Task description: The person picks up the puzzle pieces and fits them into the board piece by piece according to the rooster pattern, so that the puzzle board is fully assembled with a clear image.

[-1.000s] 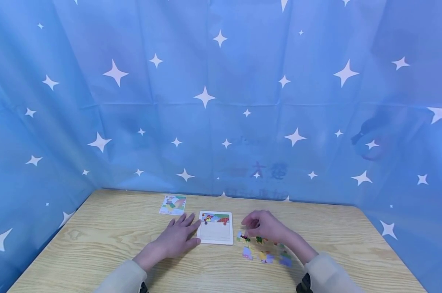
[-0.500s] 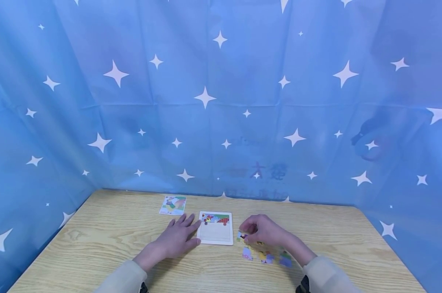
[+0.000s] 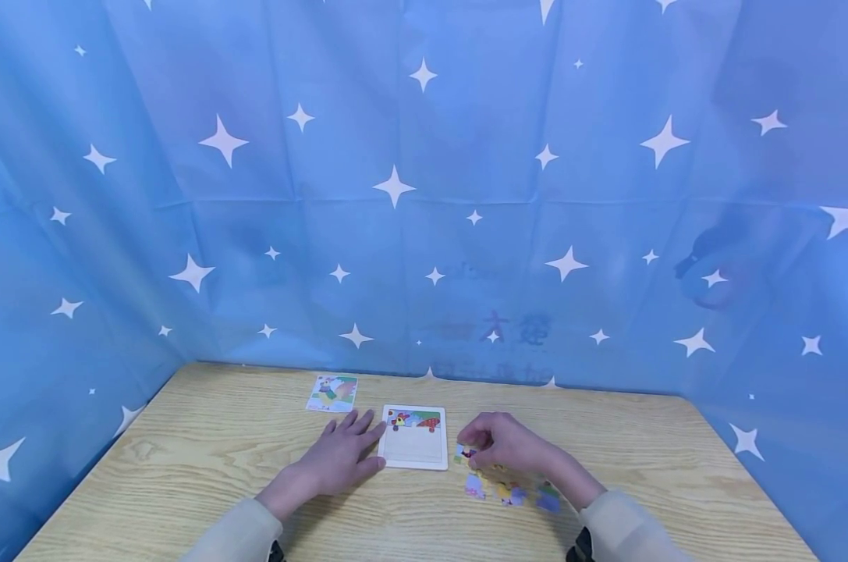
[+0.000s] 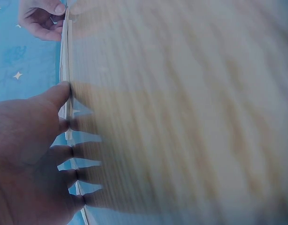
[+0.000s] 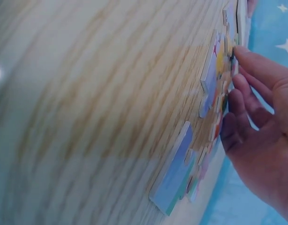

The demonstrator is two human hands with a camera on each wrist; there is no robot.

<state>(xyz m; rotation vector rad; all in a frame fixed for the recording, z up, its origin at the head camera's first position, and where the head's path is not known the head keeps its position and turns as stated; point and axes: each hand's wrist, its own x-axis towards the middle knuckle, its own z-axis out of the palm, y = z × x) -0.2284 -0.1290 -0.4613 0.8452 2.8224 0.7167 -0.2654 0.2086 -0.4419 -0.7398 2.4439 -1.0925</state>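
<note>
A white puzzle tray (image 3: 413,457) lies on the wooden table (image 3: 185,468), with a coloured strip filled in along its far edge. My left hand (image 3: 356,441) rests flat on the table, fingers straight, touching the tray's left edge; the left wrist view shows this hand (image 4: 45,140) pressed against the wood. Several loose coloured puzzle pieces (image 3: 508,492) lie to the right of the tray. My right hand (image 3: 476,446) is down on them, its fingers curled and pinching one puzzle piece (image 3: 468,453) nearest the tray. In the right wrist view its fingers (image 5: 247,93) touch the pieces (image 5: 174,180).
A small picture card (image 3: 332,393) lies behind the left hand, near the table's far edge. A blue star-printed curtain (image 3: 424,195) closes off the back and both sides of the table. Bare wood stretches to the left and to the far right.
My right hand came down from just above the loose pieces onto them and closed its fingers on one. The left hand and the tray have stayed put.
</note>
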